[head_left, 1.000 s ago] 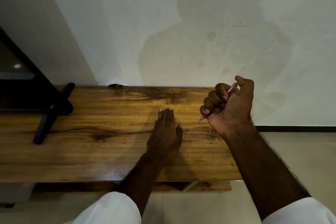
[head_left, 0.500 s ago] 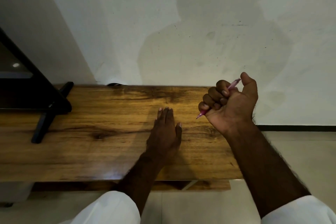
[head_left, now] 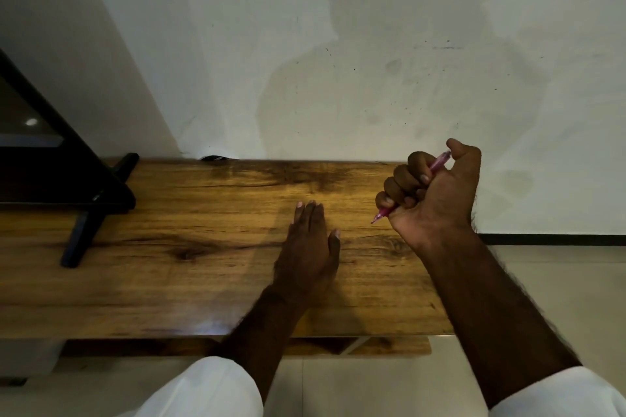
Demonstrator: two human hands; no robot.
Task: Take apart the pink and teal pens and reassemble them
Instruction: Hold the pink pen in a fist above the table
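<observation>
- Fingers of our right hand [head_left: 437, 196] wrap the pink pen [head_left: 439, 162], thumb at its top, above the table's [head_left: 169, 288] far right corner.
- Our left hand [head_left: 310, 247] lies flat mid-table, holding nothing.
- We judge disassembly barely begun; next the left hand must come across to unscrew the barrel.

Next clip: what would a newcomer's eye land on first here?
The right hand, held above the right end of the long wooden table, grips a translucent pink pen in a fist, tip pointing down-left. The left hand lies flat mid-table; a black angled stand sits far left.
</observation>
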